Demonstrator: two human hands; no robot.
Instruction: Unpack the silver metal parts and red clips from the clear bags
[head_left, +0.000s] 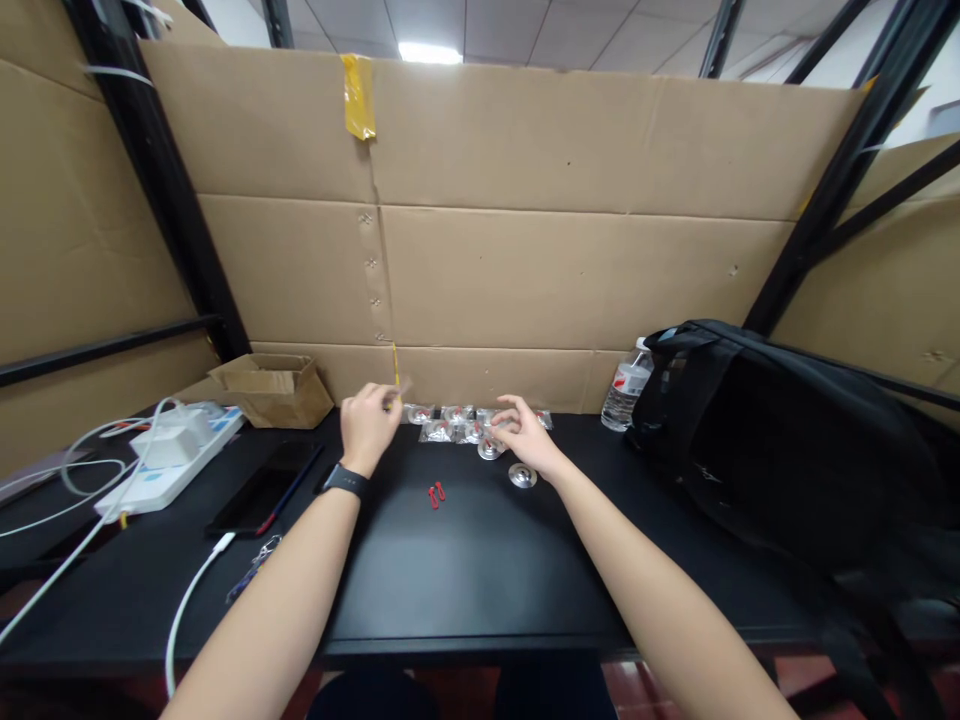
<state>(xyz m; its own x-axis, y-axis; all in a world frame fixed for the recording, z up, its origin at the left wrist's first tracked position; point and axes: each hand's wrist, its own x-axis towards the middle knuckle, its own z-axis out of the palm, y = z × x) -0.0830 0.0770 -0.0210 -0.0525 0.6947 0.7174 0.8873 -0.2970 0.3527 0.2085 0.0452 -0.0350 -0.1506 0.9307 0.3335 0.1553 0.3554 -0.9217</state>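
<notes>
My left hand (369,425), with a dark watch on its wrist, is raised near the back of the black table. Its fingers are closed, and a small blurred, see-through scrap pokes out past them. My right hand (523,437) hovers with fingers apart over the metal pieces and holds nothing I can see. Just under it lies a round silver disc (490,449), partly covered by the fingers. Closer to me rests a second silver disc (523,476). Behind the hands several clear plastic packets (437,431) lie in rows. Two small red clips (436,494) lie mid-table.
On the left are a brown cardboard box (274,388), a white power strip (172,460) with cables, and a dark tablet or phone (266,487). A water bottle (627,388) and a large black bag (757,460) stand right. A cardboard wall (510,270) closes the back.
</notes>
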